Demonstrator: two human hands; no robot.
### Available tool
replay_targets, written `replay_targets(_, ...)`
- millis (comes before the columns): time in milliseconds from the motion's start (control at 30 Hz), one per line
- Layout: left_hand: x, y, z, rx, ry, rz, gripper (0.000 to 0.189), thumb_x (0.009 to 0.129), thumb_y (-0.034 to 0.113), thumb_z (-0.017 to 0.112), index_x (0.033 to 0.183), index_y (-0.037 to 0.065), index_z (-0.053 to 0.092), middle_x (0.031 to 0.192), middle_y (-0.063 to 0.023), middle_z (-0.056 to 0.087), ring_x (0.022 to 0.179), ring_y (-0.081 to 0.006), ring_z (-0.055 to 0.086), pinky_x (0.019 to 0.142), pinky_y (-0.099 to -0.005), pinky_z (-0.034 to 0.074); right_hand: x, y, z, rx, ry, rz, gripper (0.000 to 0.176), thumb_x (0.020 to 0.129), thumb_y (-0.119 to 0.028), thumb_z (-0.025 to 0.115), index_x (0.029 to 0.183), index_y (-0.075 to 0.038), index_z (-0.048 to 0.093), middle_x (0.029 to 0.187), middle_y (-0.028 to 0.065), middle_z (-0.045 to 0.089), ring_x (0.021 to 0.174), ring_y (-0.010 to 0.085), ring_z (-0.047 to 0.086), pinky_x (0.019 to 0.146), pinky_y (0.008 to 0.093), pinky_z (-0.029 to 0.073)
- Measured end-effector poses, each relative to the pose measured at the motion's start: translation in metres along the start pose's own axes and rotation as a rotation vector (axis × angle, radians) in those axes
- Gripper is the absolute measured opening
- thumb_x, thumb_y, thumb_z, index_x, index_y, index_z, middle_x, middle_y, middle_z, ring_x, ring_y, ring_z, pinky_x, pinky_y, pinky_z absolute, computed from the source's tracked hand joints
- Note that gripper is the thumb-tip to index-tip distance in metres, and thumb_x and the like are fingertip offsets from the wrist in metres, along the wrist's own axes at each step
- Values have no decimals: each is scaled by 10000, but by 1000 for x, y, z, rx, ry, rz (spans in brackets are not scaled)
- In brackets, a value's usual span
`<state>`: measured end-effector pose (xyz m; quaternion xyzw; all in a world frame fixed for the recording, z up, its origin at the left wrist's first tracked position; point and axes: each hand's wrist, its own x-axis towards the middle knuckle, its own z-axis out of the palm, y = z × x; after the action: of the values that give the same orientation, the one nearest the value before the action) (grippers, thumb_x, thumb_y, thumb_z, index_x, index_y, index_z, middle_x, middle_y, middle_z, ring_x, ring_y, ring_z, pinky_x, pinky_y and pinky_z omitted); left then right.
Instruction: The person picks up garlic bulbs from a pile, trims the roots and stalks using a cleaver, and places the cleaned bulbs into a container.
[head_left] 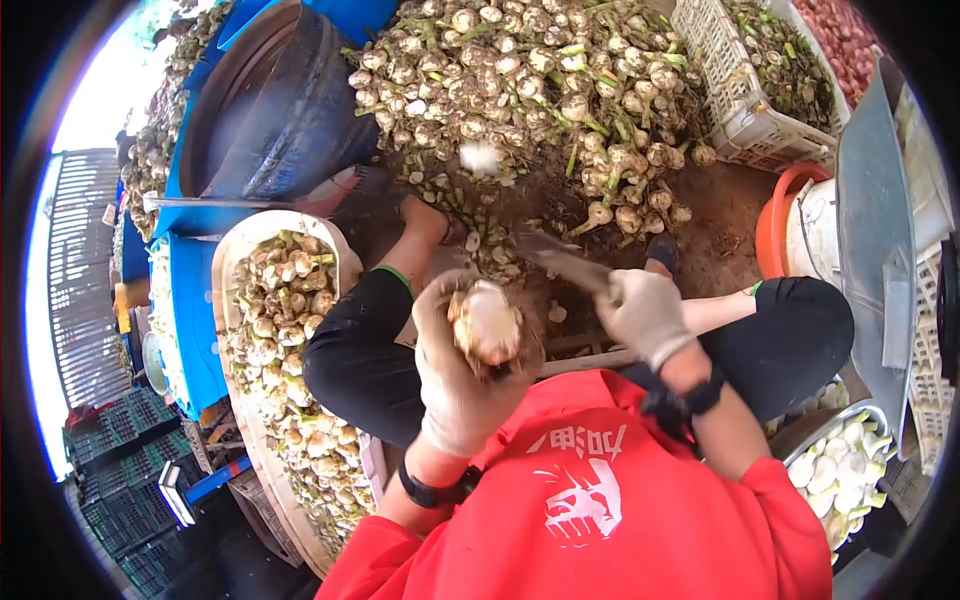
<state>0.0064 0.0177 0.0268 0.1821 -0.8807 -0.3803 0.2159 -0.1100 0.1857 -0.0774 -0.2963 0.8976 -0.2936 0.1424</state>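
Note:
My left hand (455, 370), in a pale work glove, is wrapped round a bulb (486, 322) whose upper face is cut white and whose edge is brown and rough. To its right, my gloved right hand (645, 315) grips the handle of a knife (565, 262). The blade is blurred and points up and to the left, apart from the bulb. A small white blurred piece (480, 158) shows above my left hand, in front of a large heap of untrimmed bulbs (530, 70).
At the left is a long tub (345, 255) of bulbs beside a blue container (195, 320) and a dark barrel (280, 120). At the right are a white crate (735, 110), an orange bucket (775, 225), a metal sheet (875, 230) and a basin of peeled white bulbs (840, 470).

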Motion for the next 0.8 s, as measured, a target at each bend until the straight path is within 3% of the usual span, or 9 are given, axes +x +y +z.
replay_targets(67,-6,-4,-3,-117,42,-29,660,733,45,791,1269,-5,409,1103,-119,568,974,-202,579,865,-307,484,-17,30,14,168,-20,230,255,810,-199,666,670,6,609,640,207,615,658,377,634,605,418,502)
replay_targets(133,0,-22,0,-124,6,-87,670,734,37,798,1282,-1,416,1114,-110,560,995,-202,585,880,-320,489,-26,4,9,320,74,136,301,806,-272,707,758,16,635,656,204,596,613,365,598,584,407,467)
replay_targets(200,15,-25,-6,245,-17,142,645,748,-6,776,1293,11,431,1120,-98,550,1034,-190,575,898,-332,502,-28,7,10,359,-6,153,297,800,-268,719,790,16,632,660,188,585,606,354,583,566,396,454)
replay_targets(333,8,-26,-1,-892,177,-508,468,754,-128,672,1158,30,497,1006,-39,568,889,-123,578,847,-284,524,-28,-4,6,402,36,154,266,777,-220,733,777,13,603,653,173,553,611,351,581,551,395,441)
replay_targets(467,1,-26,10,-1044,154,-557,428,782,-108,630,1158,43,494,1042,-38,576,912,-112,586,822,-266,515,-1,-51,-11,561,130,-275,217,700,-117,728,755,-8,548,680,157,518,606,359,560,548,396,450)
replay_targets(600,-3,-16,8,-795,113,-463,517,761,-89,613,1243,36,475,1173,-88,576,1048,-166,596,910,-299,509,10,-48,-4,577,91,-401,178,694,-113,705,735,-9,566,664,157,537,613,385,558,554,415,460)
replay_targets(633,-4,-16,3,-745,163,-456,515,758,-93,617,1236,38,475,1157,-82,568,1036,-169,590,915,-302,507,6,-19,16,508,-16,-220,183,710,-130,706,700,-12,566,633,154,534,583,373,551,543,406,455)
replay_targets(733,-10,-32,-27,-339,351,-336,439,785,-48,665,1186,41,512,1111,-59,550,1006,-152,562,873,-285,493,-19,14,17,464,-212,124,278,770,-182,711,617,-14,551,552,148,510,494,300,529,505,372,423)
replay_targets(800,-22,-67,-81,-135,652,-293,429,783,43,783,1140,16,546,1064,-62,581,928,-176,571,816,-308,495,-29,16,8,557,-101,17,303,788,-187,730,641,3,547,540,143,455,470,217,460,484,351,377)
